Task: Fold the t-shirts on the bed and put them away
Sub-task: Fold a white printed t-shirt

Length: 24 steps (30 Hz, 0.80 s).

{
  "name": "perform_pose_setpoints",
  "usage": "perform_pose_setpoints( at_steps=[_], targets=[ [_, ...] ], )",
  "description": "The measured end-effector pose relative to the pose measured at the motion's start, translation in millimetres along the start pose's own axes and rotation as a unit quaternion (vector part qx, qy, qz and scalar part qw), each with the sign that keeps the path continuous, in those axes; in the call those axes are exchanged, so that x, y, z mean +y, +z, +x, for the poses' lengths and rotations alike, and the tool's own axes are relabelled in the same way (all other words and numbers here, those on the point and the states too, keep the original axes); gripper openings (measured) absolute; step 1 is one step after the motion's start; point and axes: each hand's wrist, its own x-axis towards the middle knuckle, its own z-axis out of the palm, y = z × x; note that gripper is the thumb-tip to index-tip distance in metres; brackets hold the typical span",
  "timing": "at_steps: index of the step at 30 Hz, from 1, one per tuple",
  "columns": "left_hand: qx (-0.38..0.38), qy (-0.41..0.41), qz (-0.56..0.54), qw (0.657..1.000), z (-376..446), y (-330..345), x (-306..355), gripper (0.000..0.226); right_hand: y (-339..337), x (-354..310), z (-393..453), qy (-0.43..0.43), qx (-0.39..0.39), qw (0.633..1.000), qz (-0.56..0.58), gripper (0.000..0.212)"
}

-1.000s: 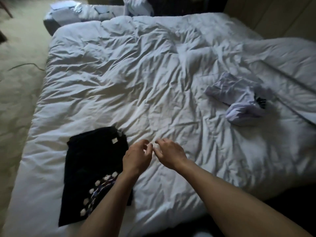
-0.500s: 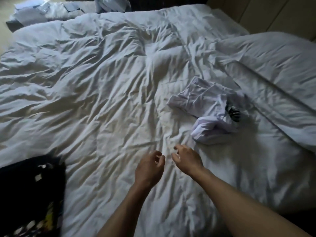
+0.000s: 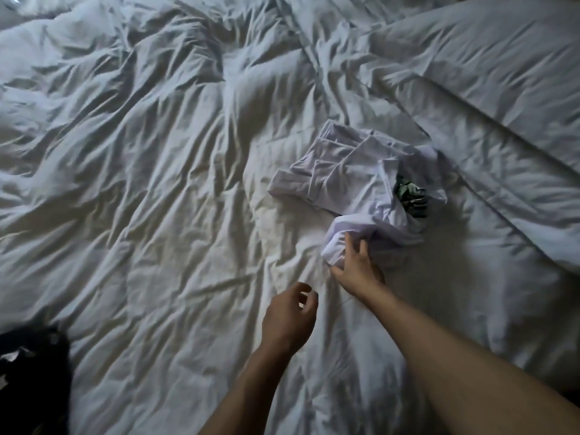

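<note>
A crumpled white t-shirt (image 3: 345, 171) with a dark green print (image 3: 411, 196) lies right of centre on the white bed (image 3: 157, 158). My right hand (image 3: 356, 268) reaches its near edge, with spread fingers touching the bunched fabric and the thumb low on the sheet. Just above the sheet, to the left, hovers my left hand (image 3: 288, 318), fingers loosely curled around nothing. A folded black t-shirt (image 3: 31, 375) shows at the bottom left corner, partly cut off by the frame.
The wrinkled white duvet covers nearly the whole view. A thicker fold of duvet or pillow (image 3: 502, 98) rises along the right side, just beyond the white t-shirt.
The view has swung right and closer; the black t-shirt slid to the bottom left. My right hand stretched forward from beside the left hand to the white t-shirt's edge.
</note>
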Motion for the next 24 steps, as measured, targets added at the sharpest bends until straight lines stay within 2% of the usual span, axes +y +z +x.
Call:
perform_pose_setpoints(
  at_steps=[4, 8, 10, 13, 17, 20, 22, 24],
  targets=[
    [-0.011, -0.004, -0.016, 1.0, 8.9, 8.6, 8.3, 0.025, 5.7, 9.1, 13.5, 0.049, -0.053, 0.997, 0.039, 0.091],
    [-0.024, -0.015, 0.0, 1.0, 9.1, 17.1, 1.7, 0.026, 22.9, 13.7, 16.0, 0.091, -0.02, 0.99, 0.102, 0.085],
    [-0.029, -0.02, 0.004, 0.999, 9.7, 17.7, -3.2, 0.025, 25.3, 13.4, 18.9, 0.104, 0.022, 0.985, 0.134, 0.073],
    [-0.031, -0.015, 0.021, 0.999, 17.5, 19.7, -2.3, 0.024, 15.5, 18.2, 22.6, 0.103, 0.052, 0.983, 0.14, 0.041],
    [0.022, 0.013, 0.013, 1.0, 36.3, 29.8, 14.4, 0.026, -0.6, 27.0, 8.8, 0.014, 0.076, 0.989, 0.124, 0.013],
    [0.099, 0.103, 0.022, 0.99, 50.3, 39.4, 40.8, 0.049, -1.1, 31.9, -11.5, -0.052, 0.071, 0.992, 0.093, 0.02],
    [0.079, 0.188, 0.081, 0.976, 60.3, 46.8, 61.4, 0.064, 3.5, 36.2, -24.3, -0.035, 0.053, 0.989, 0.135, 0.035],
    [0.013, 0.237, 0.162, 0.958, 73.1, 56.5, 77.6, 0.071, 12.7, 39.0, -36.7, -0.031, 0.04, 0.987, 0.151, 0.045]
  ],
)
